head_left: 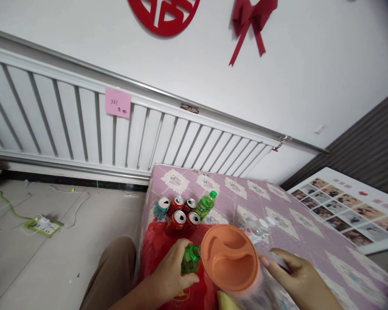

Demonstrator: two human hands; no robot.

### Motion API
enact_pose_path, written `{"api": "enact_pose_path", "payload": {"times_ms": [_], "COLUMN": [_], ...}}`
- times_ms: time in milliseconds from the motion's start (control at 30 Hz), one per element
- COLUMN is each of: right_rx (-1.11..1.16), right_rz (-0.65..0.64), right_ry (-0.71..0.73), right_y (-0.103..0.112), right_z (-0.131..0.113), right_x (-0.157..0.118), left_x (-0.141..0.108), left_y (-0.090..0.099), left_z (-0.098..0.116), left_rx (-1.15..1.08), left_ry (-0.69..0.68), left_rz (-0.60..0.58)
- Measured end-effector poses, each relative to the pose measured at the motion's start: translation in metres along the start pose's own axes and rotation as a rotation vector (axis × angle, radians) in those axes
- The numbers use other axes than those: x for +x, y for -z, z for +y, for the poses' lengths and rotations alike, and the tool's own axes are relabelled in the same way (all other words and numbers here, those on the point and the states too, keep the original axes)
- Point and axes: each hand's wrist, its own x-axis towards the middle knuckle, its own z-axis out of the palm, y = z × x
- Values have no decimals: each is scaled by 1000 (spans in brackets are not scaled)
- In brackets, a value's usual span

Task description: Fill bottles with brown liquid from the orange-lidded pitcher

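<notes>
My left hand (pixel 170 273) is wrapped round a green plastic bottle (pixel 190 263), its mouth uncapped and up against the rim of a pitcher. My right hand (pixel 297 275) grips the handle of that clear pitcher (pixel 261 289), which has an orange lid (pixel 231 258) with recessed hollows. The pitcher leans so the lid faces me. Beyond my left hand stand several opened red cans (pixel 176 220), a teal can (pixel 162 208) and a capped green bottle (pixel 206 204). Clear bottles (pixel 257 228) with white caps lie behind the pitcher. A pale yellow thing (pixel 226 302) shows partly under the lid.
A red cloth (pixel 155 258) lies on the patterned purple bed cover (pixel 210 172). Behind runs a white radiator (pixel 84 112) with a pink note (pixel 117 102). A photo board (pixel 349 211) leans at right. A power strip (pixel 43 226) with cables lies on the floor at left.
</notes>
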Motion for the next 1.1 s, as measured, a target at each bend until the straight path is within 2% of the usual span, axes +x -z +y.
{"api": "enact_pose_path", "payload": {"times_ms": [267,567,900,1100], "right_rx": [-2,-60,-74,-153], "right_rz": [-3,-64,-30,-89], "right_ry": [31,-7,16,-2], "right_y": [0,2,-1,1], "right_z": [3,7,-1,4], "right_x": [3,5,2,4], "left_x": [0,1,1,1], "left_y": [1,0,0,-2], "left_z": [1,-2,0,-3], "left_rx": [-1,-3,-5,-5], "left_ry": [0,-25,-23,-41], "left_rz": [1,6,7,14]}}
